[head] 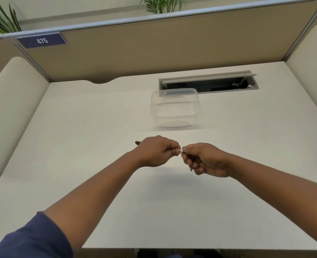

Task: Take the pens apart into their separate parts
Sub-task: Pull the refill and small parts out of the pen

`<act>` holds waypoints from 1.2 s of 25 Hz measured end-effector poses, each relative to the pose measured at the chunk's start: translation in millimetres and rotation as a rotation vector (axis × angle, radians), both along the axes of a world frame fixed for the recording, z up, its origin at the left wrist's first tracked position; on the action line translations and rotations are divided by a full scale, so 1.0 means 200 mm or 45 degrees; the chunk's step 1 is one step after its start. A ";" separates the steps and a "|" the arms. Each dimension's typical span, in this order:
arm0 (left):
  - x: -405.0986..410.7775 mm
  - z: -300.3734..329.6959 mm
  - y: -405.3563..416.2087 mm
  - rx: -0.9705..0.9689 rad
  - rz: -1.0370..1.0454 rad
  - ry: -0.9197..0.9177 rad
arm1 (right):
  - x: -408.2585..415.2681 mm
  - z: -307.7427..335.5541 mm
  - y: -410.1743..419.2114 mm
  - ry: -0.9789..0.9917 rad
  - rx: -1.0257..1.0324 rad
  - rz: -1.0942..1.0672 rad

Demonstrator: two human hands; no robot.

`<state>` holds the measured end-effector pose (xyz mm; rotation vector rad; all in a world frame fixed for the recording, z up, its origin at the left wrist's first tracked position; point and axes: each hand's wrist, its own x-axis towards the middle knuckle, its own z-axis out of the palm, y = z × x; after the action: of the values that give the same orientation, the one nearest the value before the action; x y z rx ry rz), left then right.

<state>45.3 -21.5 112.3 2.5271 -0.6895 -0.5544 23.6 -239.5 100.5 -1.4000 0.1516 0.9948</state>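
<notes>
Both hands meet above the middle of the white desk (79, 127). My left hand (156, 151) grips a pen, whose dark end (137, 142) sticks out to the left of the fist. Between the two hands a short white piece of the pen (181, 151) shows. My right hand (204, 159) pinches the pen at that spot with thumb and forefinger. A small dark tip (191, 170) pokes out below the right hand's curled fingers. The rest of the pen is hidden inside the hands.
A clear plastic container (174, 108) stands on the desk behind the hands. Farther back is an open grey cable slot (207, 81). Beige partition panels (154, 51) wall the desk at the back and both sides.
</notes>
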 end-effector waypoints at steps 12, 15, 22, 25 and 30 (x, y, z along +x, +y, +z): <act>0.05 0.04 0.04 -0.273 -0.023 0.512 | -0.06 0.02 0.02 -0.995 -0.450 0.249; 0.06 0.05 0.04 -0.278 -0.045 0.662 | -0.06 0.01 0.02 -1.420 -0.589 0.469; 0.06 0.03 0.02 -0.295 -0.089 0.927 | -0.02 -0.02 -0.03 -2.229 -0.642 0.739; 0.07 0.01 0.03 -0.229 -0.087 0.989 | 0.05 -0.02 -0.03 -2.608 -0.720 0.973; 0.06 0.02 0.04 -0.309 0.031 0.799 | 0.01 -0.02 -0.01 -1.992 -0.761 0.668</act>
<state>57.7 -12.9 115.6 1.9694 -0.4512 -1.1107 25.9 -242.3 96.3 -2.4608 -1.2041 -0.0301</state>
